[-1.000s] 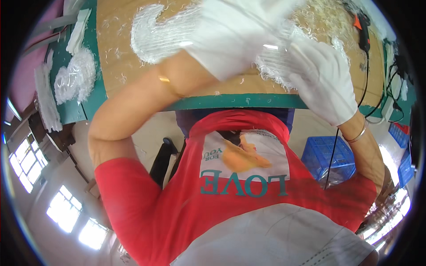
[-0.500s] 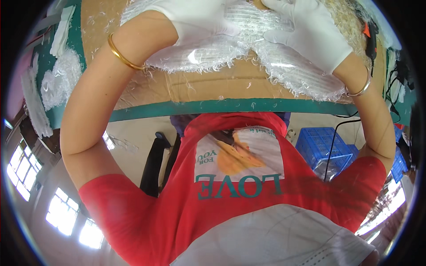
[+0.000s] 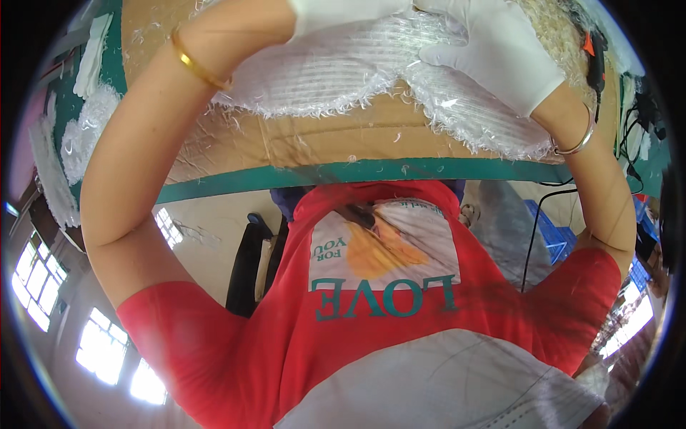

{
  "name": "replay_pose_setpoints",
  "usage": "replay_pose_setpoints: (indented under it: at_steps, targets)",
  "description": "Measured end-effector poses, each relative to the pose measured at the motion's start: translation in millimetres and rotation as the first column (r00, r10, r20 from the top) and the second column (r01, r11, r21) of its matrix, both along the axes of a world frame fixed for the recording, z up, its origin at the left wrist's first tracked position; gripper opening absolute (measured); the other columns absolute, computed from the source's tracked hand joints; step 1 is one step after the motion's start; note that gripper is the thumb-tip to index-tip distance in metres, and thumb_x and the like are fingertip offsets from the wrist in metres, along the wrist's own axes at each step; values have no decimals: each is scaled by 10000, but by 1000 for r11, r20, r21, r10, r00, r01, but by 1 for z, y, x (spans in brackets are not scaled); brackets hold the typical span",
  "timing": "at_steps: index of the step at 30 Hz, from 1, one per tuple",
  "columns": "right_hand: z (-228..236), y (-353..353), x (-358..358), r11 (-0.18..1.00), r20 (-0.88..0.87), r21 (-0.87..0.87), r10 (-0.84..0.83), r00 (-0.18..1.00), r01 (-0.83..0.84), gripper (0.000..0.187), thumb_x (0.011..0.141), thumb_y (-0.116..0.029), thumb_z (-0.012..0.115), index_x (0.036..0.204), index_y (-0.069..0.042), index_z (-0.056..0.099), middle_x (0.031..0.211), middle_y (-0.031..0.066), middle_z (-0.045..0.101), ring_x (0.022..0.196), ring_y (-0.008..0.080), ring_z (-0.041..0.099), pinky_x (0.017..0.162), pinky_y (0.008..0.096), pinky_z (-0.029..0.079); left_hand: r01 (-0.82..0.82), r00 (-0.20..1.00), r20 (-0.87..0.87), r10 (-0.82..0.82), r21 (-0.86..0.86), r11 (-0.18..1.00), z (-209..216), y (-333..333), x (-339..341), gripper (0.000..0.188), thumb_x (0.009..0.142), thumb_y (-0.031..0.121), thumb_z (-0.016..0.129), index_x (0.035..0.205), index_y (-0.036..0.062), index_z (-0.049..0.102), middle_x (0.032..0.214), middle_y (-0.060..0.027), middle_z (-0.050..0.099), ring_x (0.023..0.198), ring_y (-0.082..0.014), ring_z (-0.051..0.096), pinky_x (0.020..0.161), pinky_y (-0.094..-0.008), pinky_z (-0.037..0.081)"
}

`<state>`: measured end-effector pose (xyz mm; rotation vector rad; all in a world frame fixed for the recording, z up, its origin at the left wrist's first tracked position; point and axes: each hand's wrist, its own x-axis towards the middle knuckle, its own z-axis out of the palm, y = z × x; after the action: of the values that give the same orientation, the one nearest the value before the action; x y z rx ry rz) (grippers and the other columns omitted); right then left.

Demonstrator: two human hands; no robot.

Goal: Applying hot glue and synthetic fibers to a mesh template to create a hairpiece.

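Observation:
A white, ribbed, see-through sheet with a shaggy fringe (image 3: 314, 79) lies on brown cardboard (image 3: 300, 139). My left hand (image 3: 350, 16), in a white glove, reaches across the sheet at the top edge of the view. Its fingers are mostly cut off there, so their pose is hidden. My right hand (image 3: 500, 57), gloved too, rests on the sheet's right part, thumb spread away from the other fingers. Those fingers point toward the left hand, and their tips come close to it at the top edge.
A black tool with an orange part (image 3: 594, 61) lies right of the sheet, near black cables (image 3: 632, 143). White fluffy scraps (image 3: 89, 132) sit on the green table edge (image 3: 336, 174) side at left. Below stand blue crates (image 3: 554, 239), partly covered by a blurred grey shape (image 3: 500, 214).
My left hand has slid up toward the top edge and nearer my right hand, uncovering more sheet. My right hand has barely shifted. A grey shape now hides part of the blue crates.

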<state>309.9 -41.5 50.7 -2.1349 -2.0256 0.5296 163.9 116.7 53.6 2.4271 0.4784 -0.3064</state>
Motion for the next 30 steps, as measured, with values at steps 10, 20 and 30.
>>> replay_pose_setpoints:
  at_steps: [10, 20, 30]
  targets:
    - [-54, -13, 4, 570, -162, 819, 339, 927, -66, 287, 824, -330, 739, 1053, -159, 767, 921, 127, 626, 896, 311, 615, 798, 438, 468, 339, 689, 292, -664, 680, 650, -20, 9, -27, 108, 852, 220, 690, 916, 136, 714, 1017, -49, 674, 1040, -233, 621, 1089, -530, 359]
    - [-29, -26, -21, 891, 142, 400, 173, 975, -217, 447, 833, -222, 742, 1251, -108, 634, 1170, 125, 643, 1115, 320, 604, 958, 400, 474, 105, 803, 489, -340, 447, 889, -34, -31, -55, 136, 847, 205, 699, 896, 79, 682, 861, -114, 674, 949, -298, 650, 1038, -543, 425]
    - [-25, -13, -28, 894, 200, 447, -48, 979, -48, 519, 821, -154, 751, 1328, -175, 645, 1116, 58, 672, 1070, 303, 626, 953, 411, 498, -241, 892, 450, -43, 554, 797, -10, -12, -69, 857, 762, 462, 805, 1457, 38, 536, 1517, -201, 468, 1388, -376, 445, 1134, -557, 346]
